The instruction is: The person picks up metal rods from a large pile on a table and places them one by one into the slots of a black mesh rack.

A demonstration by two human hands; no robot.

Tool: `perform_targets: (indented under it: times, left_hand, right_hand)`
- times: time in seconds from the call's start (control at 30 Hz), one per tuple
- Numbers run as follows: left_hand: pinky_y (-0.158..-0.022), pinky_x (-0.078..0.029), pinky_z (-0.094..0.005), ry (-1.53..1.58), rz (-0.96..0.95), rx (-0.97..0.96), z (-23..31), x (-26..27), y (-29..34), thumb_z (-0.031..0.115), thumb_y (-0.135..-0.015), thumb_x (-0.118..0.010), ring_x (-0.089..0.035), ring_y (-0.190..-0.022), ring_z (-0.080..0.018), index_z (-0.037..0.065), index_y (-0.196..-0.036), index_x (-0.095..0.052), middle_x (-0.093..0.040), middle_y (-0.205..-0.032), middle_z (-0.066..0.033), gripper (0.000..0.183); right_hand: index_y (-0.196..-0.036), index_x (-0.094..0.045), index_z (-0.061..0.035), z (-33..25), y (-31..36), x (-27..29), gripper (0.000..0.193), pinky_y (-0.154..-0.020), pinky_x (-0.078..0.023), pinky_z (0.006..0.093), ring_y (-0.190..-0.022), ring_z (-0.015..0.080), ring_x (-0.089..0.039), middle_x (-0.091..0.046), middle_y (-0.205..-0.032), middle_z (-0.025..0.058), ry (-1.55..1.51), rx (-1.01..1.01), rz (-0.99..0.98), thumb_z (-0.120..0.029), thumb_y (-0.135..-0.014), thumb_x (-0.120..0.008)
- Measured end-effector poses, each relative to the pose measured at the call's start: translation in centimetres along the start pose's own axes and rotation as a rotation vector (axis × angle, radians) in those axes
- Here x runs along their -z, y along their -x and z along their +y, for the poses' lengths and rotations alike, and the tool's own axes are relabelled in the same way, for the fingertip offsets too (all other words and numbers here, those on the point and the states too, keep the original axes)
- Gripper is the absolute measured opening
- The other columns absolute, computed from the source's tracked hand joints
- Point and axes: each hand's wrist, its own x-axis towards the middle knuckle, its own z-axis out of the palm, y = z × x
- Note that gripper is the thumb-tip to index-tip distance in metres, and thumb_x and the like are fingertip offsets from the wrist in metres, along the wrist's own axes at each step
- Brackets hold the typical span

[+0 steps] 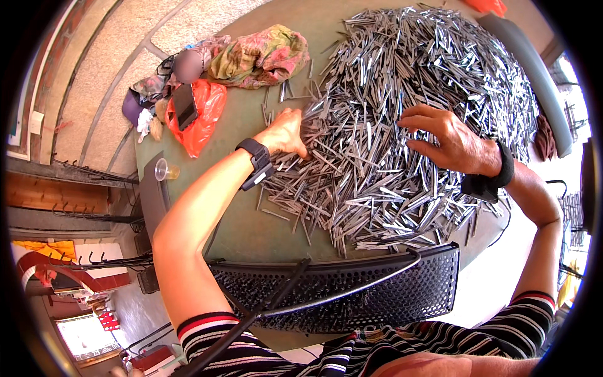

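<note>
A large heap of thin grey metal strips (pixel 370 169) covers much of the green table. At the heap's left side is my left hand (pixel 286 133), its fingers curled against a blurred bunch of strips. The fingertips are partly hidden there. Over the right part of the heap hangs my right hand (pixel 445 137), palm down. Its fingers are bent and the thumb stands apart, with no strip clearly held. Each wrist wears a black band.
At the left lie an orange plastic bag (pixel 210 113) with a dark phone (pixel 184 107) on it, a patterned cloth (pixel 260 58) and a clear cup (pixel 164 169). A black perforated basket (pixel 377 283) sits at the near edge. A grey roll (pixel 534 81) borders the far right.
</note>
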Motion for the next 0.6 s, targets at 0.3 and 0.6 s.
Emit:
perform_targets:
  times: [0.3,0.6]
  left_hand:
    - [-0.068,-0.051,-0.0361,0.209,0.039,0.079,0.0,-1.5,0.4,0.018,-0.046,-0.078,-0.063,-0.075,-0.0308,-0.011,-0.069,-0.058,-0.061,-0.076,-0.0253,0.042]
    - [-0.071,-0.050,-0.0337,0.337,-0.001,0.305,1.1,-1.9,0.4,0.012,-0.048,-0.079,-0.065,-0.079,-0.0281,-0.008,-0.076,-0.061,-0.065,-0.080,-0.0200,0.039]
  right_hand:
    - [-0.101,-0.057,0.0067,0.3,0.7,-1.1,0.025,-0.065,-0.050,0.0361,-0.077,0.0314,-0.060,-0.057,-0.094,0.0180,-0.107,-0.052,-0.030,-0.007,-0.081,-0.061]
    - [-0.098,-0.057,0.0074,-0.3,0.9,-1.7,0.023,-0.063,-0.049,0.0366,-0.072,0.0317,-0.060,-0.058,-0.089,0.0174,-0.094,-0.043,-0.077,-0.008,-0.082,-0.060]
